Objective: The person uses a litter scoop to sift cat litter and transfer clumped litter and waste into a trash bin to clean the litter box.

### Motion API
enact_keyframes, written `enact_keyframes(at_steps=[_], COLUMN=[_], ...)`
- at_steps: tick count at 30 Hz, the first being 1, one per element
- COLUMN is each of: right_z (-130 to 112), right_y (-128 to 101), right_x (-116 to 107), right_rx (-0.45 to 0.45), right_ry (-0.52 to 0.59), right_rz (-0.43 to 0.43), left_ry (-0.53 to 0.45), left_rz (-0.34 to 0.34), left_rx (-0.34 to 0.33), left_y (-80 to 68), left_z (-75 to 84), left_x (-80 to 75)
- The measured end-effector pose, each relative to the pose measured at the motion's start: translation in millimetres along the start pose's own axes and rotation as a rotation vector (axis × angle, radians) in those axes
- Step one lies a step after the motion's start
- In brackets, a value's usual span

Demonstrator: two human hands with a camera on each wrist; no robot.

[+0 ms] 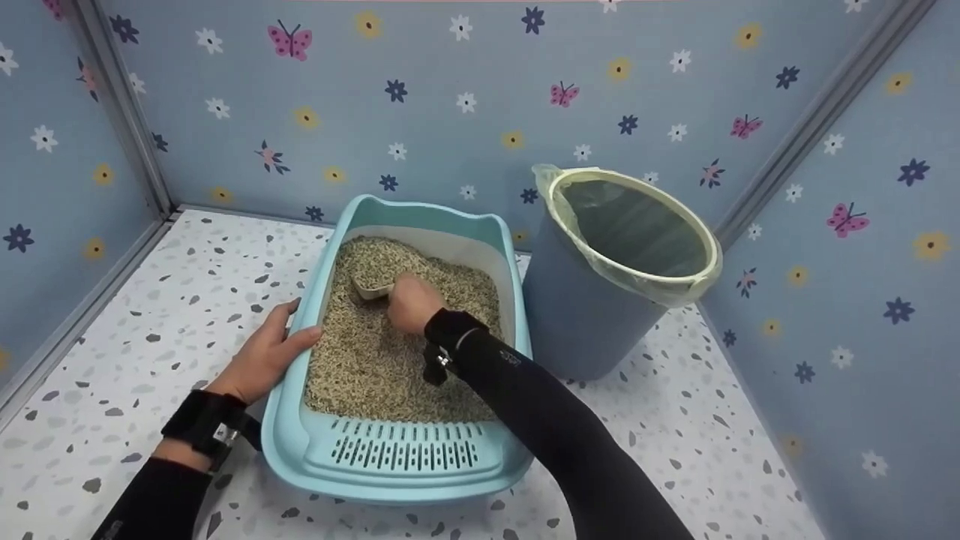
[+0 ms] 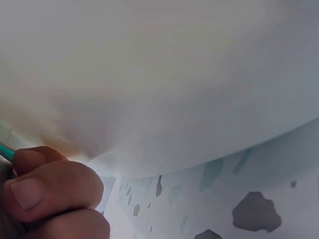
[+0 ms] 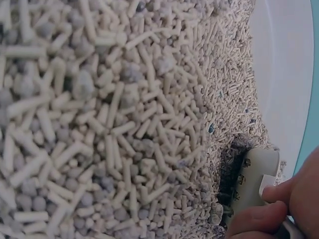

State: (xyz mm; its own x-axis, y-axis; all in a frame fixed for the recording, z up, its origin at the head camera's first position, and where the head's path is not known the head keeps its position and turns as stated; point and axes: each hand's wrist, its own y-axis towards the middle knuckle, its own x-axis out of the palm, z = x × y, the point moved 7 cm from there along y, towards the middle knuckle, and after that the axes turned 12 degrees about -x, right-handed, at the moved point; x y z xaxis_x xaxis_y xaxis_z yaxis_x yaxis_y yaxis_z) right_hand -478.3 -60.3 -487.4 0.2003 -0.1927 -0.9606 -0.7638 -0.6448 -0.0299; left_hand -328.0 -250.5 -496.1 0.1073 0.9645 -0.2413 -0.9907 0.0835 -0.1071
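Note:
A light blue litter box [image 1: 397, 484] with a white inner wall holds pellet-like cat litter [image 1: 367, 382]. My right hand [image 1: 414, 306] reaches over the box and grips the handle of a pale litter scoop [image 1: 373, 292], whose head is sunk in the litter toward the far left. Close up in the right wrist view, the slotted scoop [image 3: 256, 169] sits beside a dark hollow in the pellets. At the left side my left hand [image 1: 266, 356] holds the box's rim, thumb over the top. The left wrist view shows its curled fingers [image 2: 65, 186] at the outer side.
To the right of the box stands a blue-grey trash bin [image 1: 592, 322], its pale liner [image 1: 686, 292] folded over the rim. Patterned walls [image 1: 465, 60] enclose the speckled floor [image 1: 187, 300] at the back and both sides. A slotted ledge [image 1: 405, 450] forms the box's front.

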Motion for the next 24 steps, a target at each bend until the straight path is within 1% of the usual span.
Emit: enact_keyframes(at_steps=[2,6,7,8,9,12,15,20,24], right_z=[-6.9,-16.1,-25.8,-27.4,-29.1,-32.5,-32.7,-26.0,-21.0], right_y=[-9.7,-26.1,-35.8,-39.5,-43.5,-54.1,-64.0,-82.1,-101.5], right_x=[-7.4,-17.6,-28.3,-30.5,-32.9,-40.4,-48.2,-64.8,-80.1], right_rx=[0.005,-0.012,-0.007,-0.009,-0.011,-0.029,-0.054,-0.072,-0.083], right_ry=[0.023,0.075,0.094,0.103,0.106,0.071,0.059,0.061,0.051], right_rz=[-0.001,0.018,0.003,0.005,0.011,0.034,0.067,0.125,0.170], left_ry=[0.006,0.021,0.020,0.018,0.017,0.018,0.027,0.021,0.036], left_rz=[-0.002,0.003,0.000,-0.001,-0.004,-0.005,0.006,0.005,0.017], left_rx=[0.001,0.007,0.008,0.009,0.010,0.013,0.013,0.011,0.009], left_y=[0.0,0.3,0.5,0.5,0.6,0.2,-0.6,-0.6,0.5], left_z=[0.7,2.3,2.3,2.3,2.1,1.1,-0.4,-2.0,-2.5], left_x=[-0.6,-3.6,-4.4,-5.1,-5.6,-7.2,-8.9,-10.1,-11.5])
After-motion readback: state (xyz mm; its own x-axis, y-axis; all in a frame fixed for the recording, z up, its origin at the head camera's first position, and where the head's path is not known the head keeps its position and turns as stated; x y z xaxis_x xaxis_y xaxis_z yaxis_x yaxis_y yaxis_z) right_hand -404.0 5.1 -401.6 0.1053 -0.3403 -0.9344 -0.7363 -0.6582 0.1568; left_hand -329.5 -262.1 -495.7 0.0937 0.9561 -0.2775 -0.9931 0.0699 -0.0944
